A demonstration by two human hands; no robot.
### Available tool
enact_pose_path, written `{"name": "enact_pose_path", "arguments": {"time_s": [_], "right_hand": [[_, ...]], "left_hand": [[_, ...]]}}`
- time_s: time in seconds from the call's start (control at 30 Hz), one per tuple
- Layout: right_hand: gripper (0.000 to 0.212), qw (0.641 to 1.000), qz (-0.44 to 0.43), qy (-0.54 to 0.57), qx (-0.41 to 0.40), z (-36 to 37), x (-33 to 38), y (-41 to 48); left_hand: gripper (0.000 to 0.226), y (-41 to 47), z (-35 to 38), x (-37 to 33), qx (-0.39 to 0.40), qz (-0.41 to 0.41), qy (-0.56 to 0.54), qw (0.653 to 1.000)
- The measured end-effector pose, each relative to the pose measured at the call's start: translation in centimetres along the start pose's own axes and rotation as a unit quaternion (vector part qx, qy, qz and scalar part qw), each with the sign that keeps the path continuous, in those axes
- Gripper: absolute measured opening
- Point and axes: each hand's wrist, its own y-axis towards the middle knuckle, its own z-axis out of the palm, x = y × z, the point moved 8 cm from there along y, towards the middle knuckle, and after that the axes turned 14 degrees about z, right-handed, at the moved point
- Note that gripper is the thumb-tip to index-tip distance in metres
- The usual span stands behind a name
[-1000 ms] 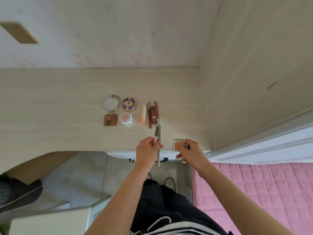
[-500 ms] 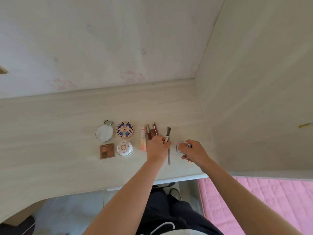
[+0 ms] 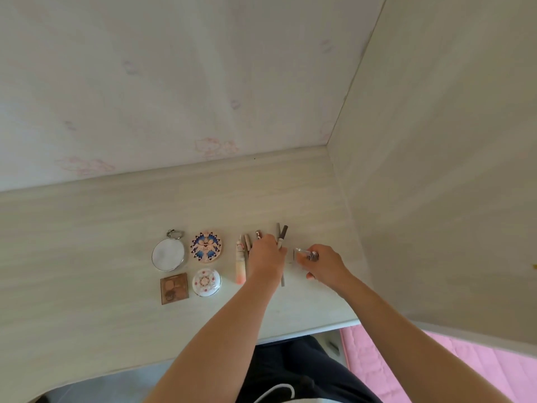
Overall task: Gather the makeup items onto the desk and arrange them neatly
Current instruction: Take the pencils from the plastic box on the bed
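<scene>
Left hand point(image 3: 267, 254) is gripping two pencils point(image 3: 281, 237), running parallel to the tube row point(image 3: 240, 266) alongside. Right hand point(image 3: 325, 266) is pinching a clear case point(image 3: 300, 253) just rightward.

The desk point(image 3: 87, 228) is showing pale wood grain. The large compact point(image 3: 206, 247) is displaying a blue-and-pink mandala; the small compact point(image 3: 206, 282), nearer the front edge, is wearing red dots on white. The palette point(image 3: 174, 288) is looking brown, the pencils point(image 3: 284, 231) perhaps grey-brown.

The left hand point(image 3: 266, 254) and the right hand point(image 3: 324, 264) are bare, and both arms are bare too. The person wears black pants point(image 3: 290, 365). A thin white cord point(image 3: 267, 390) loops on them near the waist.
</scene>
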Motion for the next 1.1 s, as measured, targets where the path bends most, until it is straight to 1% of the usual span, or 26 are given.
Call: {"name": "enact_pose_path", "arguments": {"time_s": [0.17, 0.23, 0.33, 0.5, 0.6, 0.67, 0.8, 0.87, 1.03, 1.1], "right_hand": [[0.032, 0.999, -0.013, -0.037, 0.008, 0.5, 0.6, 1.2], [0.037, 0.999, -0.009, -0.035, 0.011, 0.7, 0.3, 1.7], [0.036, 1.000, -0.002, -0.011, 0.009, 0.5, 0.1, 2.1], [0.031, 1.000, 0.005, -0.008, -0.006, 0.1, 0.5, 3.0], [0.035, 1.000, 0.008, -0.011, -0.024, -0.1, 1.2, 3.6], [0.037, 0.999, 0.010, -0.012, -0.037, -0.3, 1.5, 3.8], [0.030, 0.996, -0.012, -0.041, -0.073, -0.4, 2.1, 4.1], [0.026, 0.997, -0.019, -0.024, -0.070, -0.3, 2.4, 4.2], [0.025, 0.998, -0.010, 0.025, -0.064, -0.8, 2.0, 4.2], [0.014, 0.997, -0.009, 0.037, -0.069, -1.4, 1.6, 4.1]], "left_hand": [[0.018, 0.4, 0.0, 0.4, 0.004, -0.007, 0.012, 1.000], [0.017, 0.4, 0.1, 0.6, 0.003, -0.008, 0.017, 1.000], [0.016, 0.2, 0.1, 0.7, 0.002, -0.009, 0.023, 1.000], [0.028, 0.2, 0.0, 0.8, -0.014, -0.008, 0.046, 0.999], [0.030, -0.2, -0.4, 1.0, -0.036, -0.018, 0.032, 0.999], [0.031, -0.5, -0.5, 1.0, -0.034, -0.024, 0.065, 0.997], [0.033, -0.6, -0.8, 0.7, -0.017, -0.019, 0.183, 0.983], [0.033, -0.5, -0.7, 0.7, -0.009, -0.018, 0.233, 0.972], [0.032, -0.1, 0.1, 1.2, 0.011, -0.029, 0.276, 0.961], [0.031, 0.1, 0.4, 1.2, 0.014, -0.026, 0.280, 0.959]]}}
